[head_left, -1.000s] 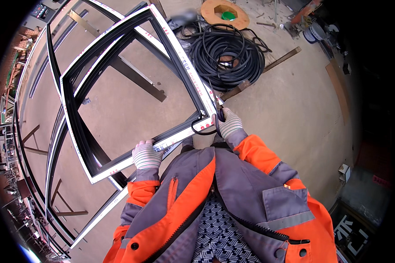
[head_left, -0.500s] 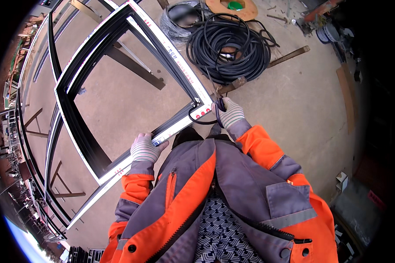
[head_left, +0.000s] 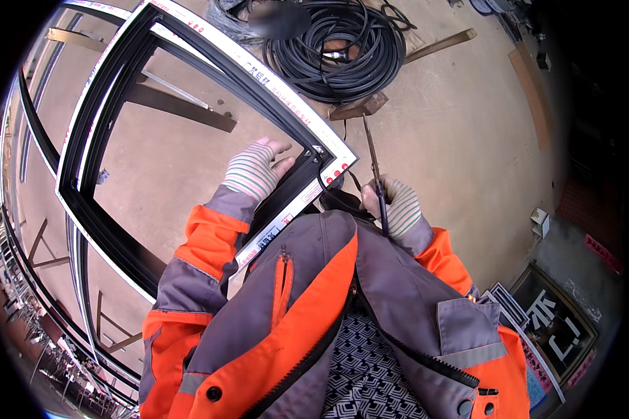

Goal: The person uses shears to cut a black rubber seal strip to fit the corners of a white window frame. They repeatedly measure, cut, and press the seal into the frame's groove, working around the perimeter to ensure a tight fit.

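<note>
A rectangular window frame [head_left: 297, 108], with white printed film and black inner grooves, lies in front of me at the left. My left hand [head_left: 253, 171], in a striped glove with bare fingertips, is over the frame's inner edge by the near right corner. Its fingers and thumb are apart, holding nothing. Just right of that corner, my right hand [head_left: 402, 208], gloved alike, grips scissors [head_left: 372, 150] by their dark handles, blades pointing away from me. A thin black rubber strip [head_left: 321, 180] comes out of the frame corner and curves toward my right hand; its end is hidden.
Beyond the frame lies a big coil of black rubber strip [head_left: 286, 59] beside a wooden piece [head_left: 360, 108]. More frames [head_left: 31, 119] extend at the left. A dark framed panel [head_left: 555, 328] and a small white box [head_left: 539, 221] are at the right.
My left hand has let go of the frame's near side and moved right and forward toward the corner. My right hand has moved right and down with the scissors, now clear of the corner.
</note>
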Demonstrator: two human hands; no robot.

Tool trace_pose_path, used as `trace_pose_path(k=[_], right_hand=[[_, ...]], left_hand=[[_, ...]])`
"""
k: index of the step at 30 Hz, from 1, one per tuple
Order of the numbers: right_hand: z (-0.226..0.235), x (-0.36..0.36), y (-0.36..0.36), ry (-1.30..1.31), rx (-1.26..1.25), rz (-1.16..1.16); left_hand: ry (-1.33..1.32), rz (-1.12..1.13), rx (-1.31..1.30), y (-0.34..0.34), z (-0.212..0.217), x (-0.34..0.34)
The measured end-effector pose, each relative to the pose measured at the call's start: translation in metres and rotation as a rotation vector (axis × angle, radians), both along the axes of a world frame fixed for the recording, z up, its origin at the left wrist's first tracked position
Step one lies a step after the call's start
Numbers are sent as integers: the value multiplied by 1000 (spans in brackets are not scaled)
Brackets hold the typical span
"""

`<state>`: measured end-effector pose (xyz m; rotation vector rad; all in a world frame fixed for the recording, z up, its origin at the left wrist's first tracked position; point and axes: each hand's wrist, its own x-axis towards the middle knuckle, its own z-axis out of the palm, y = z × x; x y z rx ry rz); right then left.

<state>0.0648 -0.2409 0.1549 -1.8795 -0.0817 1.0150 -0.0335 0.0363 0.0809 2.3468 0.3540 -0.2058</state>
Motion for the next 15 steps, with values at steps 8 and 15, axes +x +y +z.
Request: trace_pose_path(k=[8, 15], right_hand=[[20, -23, -9, 20, -76, -76], [21, -28, -18, 119, 41, -147]], left_hand=[[-236, -326, -42, -4, -29, 30], [-268, -353, -122, -4, -49, 37]])
